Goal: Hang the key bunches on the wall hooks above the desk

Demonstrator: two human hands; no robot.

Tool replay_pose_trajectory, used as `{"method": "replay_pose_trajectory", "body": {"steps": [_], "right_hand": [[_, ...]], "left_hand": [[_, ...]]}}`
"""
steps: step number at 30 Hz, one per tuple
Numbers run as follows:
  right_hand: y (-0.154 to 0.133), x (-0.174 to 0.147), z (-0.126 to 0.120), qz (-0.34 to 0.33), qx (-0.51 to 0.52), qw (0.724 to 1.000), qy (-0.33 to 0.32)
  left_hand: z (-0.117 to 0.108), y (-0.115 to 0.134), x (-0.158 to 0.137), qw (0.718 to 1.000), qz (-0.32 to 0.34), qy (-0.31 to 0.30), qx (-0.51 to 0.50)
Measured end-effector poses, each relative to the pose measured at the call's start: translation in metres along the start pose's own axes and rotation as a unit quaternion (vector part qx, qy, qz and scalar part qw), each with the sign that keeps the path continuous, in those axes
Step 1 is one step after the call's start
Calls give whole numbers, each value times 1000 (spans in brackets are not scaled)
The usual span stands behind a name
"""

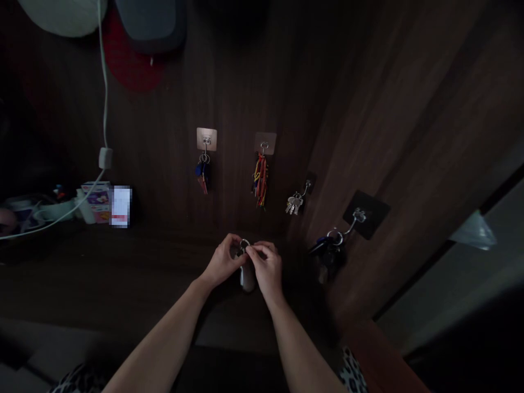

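A metal key ring (245, 243) sits pinched between my two hands, low in front of the dark wood panel. My left hand (224, 261) grips it from the left, thumb and fingers closed. From the other side, the fingertips of my right hand (266, 268) press on the same ring. Below the ring hangs a pale, rounded fob (247, 277), partly hidden by my fingers; what it is exactly I cannot make out. Nearest to my right hand on the panel hangs a small bunch of silver keys (294, 203) on a hook.
Blue and red keys (203, 173) and a bundle of colourful cords (260, 180) hang from hooks above my hands. Dark keys (329, 251) hang at right. Boxes (98, 202) and a white cable (105, 98) are at left. A plastic bag (477, 232) juts out far right.
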State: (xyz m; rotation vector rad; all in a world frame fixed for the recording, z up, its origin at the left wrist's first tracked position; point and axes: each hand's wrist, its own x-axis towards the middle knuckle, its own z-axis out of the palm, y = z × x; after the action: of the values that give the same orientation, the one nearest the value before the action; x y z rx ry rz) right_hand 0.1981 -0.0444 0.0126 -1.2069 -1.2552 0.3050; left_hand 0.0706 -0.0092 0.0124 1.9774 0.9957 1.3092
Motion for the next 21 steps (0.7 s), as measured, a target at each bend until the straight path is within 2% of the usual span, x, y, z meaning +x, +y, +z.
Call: {"method": "replay_pose_trajectory", "body": {"steps": [6,11,21], "right_hand": [[0,1,1,11,11,1000,14],[3,3,3,47,55,997,22],[6,3,4,79,109,991,26]], "left_hand": [[-3,3,-1,992,66,5,106],[-2,3,0,990,85,11,116],[-4,-2,0,986,115,17,122]]}}
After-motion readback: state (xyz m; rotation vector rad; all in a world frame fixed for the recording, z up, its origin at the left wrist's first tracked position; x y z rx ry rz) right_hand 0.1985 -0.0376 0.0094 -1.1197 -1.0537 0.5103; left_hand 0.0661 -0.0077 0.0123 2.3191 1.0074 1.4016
